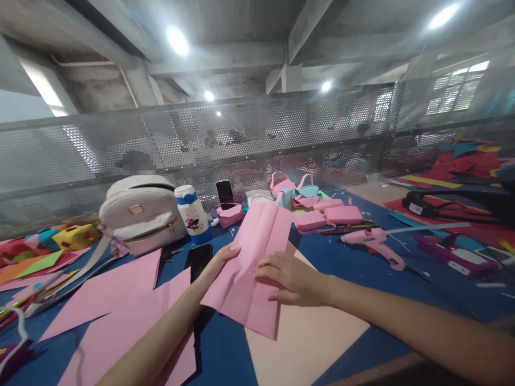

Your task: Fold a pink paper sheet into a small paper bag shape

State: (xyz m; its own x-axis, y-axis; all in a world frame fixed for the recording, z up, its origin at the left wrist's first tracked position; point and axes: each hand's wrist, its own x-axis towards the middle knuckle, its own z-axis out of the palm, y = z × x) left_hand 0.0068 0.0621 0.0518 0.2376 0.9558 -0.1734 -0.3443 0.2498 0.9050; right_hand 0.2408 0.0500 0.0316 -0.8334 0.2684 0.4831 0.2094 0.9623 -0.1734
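A folded sheet of pink paper [257,236], creased lengthwise, is held up at a tilt. My left hand [219,264] is closed on its left edge, with the fingers partly behind the paper. Over the right part of the sheet lies my right hand [295,279], its curled fingers gripping the paper along a crease and its thumb lower down. Beneath the pink sheet is a flat peach-coloured sheet [306,335] on the blue table [225,348]. Larger pink sheets [116,332] lie under and beside my left forearm.
Left behind are a pale backpack [139,214], a bottle [193,214] and a black phone [199,260]. Small pink paper bags [344,214] sit ahead. A pink glue gun [376,244] and a purple device [456,254] lie right. A perforated metal screen [249,145] borders the table.
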